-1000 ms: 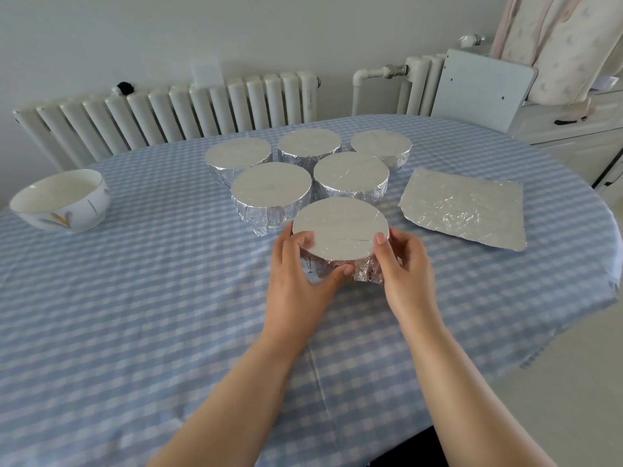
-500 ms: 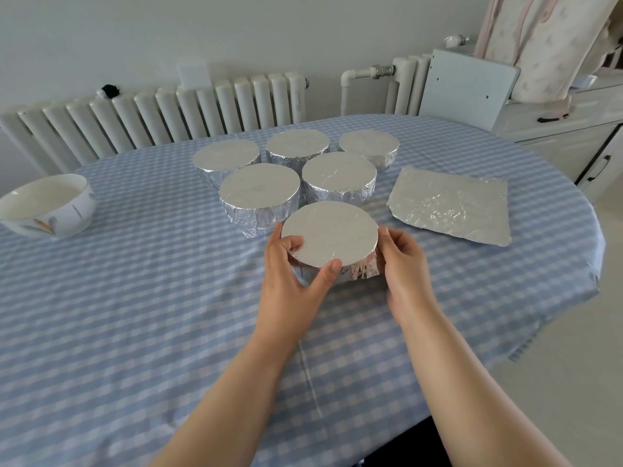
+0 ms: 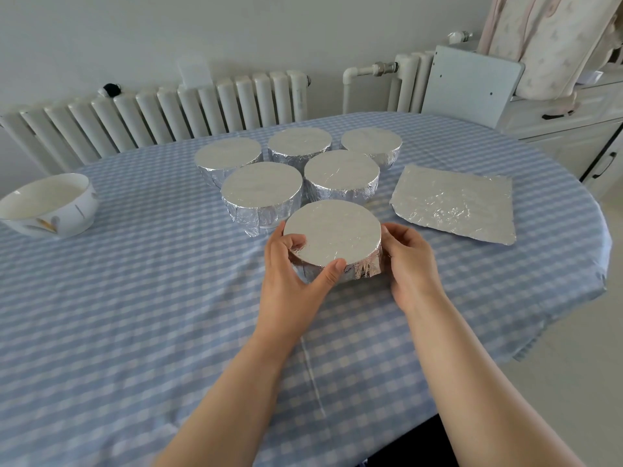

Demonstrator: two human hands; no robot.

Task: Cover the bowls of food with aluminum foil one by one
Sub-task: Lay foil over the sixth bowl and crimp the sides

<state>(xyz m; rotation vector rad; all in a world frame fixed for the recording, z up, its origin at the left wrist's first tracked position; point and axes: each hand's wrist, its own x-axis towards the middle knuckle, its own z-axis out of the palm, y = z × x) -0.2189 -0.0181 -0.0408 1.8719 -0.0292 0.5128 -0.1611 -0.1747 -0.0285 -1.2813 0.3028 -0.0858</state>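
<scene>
Nearest round foil-wrapped bowl (image 3: 332,232), centre of table, just in front of the other wrapped ones: crimp foil skirt tight under rim all the way round, esp. near side where it flares loose & crinkled; keep top drum-flat, no poking thru w/ fingertips. Top dull silver, smooth, faint creases; side wall shiny, wrinkled. Left hand (image 3: 291,271) curled round left side, thumb pressing front edge, fingers on rim. Right hand (image 3: 406,257) cupping right side, fingers wrapped on foil wall. Behind: five more round foil-covered bowls (image 3: 340,170) in tight cluster, touching or nearly so. Right of cluster: flat crinkled square foil sheet (image 3: 455,203), prob. for last one. Far left, well apart: uncovered white ceramic bowl w/ pale filling (image 3: 50,205). All on blue-white checked tablecloth (image 3: 135,298).
</scene>
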